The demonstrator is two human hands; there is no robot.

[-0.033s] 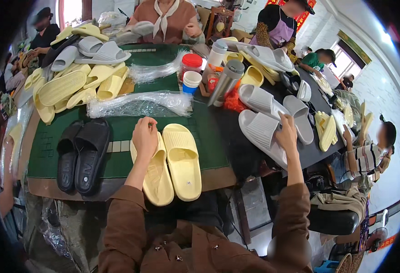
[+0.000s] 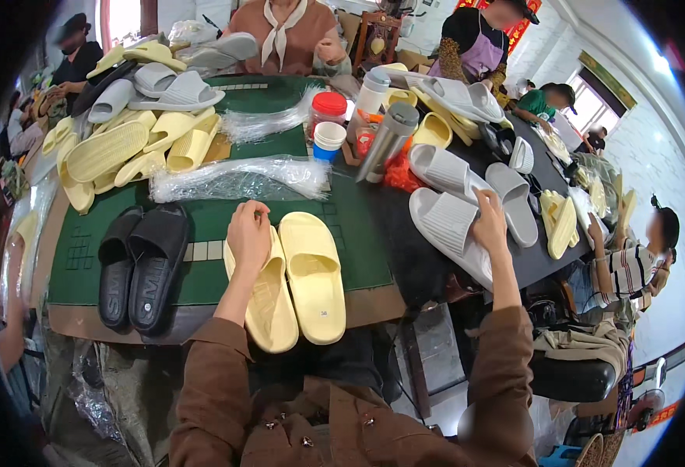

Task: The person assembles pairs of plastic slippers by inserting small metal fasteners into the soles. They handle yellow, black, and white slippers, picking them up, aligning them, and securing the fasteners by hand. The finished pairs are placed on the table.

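My left hand [image 2: 249, 236] rests over the left one of two pale yellow slide slippers, its fingers curled and partly hidden. Anything between them does not show. The right yellow slipper [image 2: 312, 276] lies beside it, toe end away from me. My right hand [image 2: 489, 224] grips the side of a ribbed grey slipper [image 2: 444, 223] at the right of the table. More grey slippers [image 2: 510, 204] lie just beyond that hand. On the left, a pair of black slippers [image 2: 156, 268] lies side by side on the green mat [image 2: 74, 265].
Clear plastic strips [image 2: 241, 179] lie beyond the yellow pair. A heap of yellow and grey slippers [image 2: 109, 152] fills the far left. Paper cups [image 2: 328, 140], a red-lidded jar [image 2: 328, 109] and a steel bottle [image 2: 389, 142] stand mid-table. Several people work around.
Across the table, grey slippers by the other person's hand have shifted slightly. My hands stay almost in the same place.
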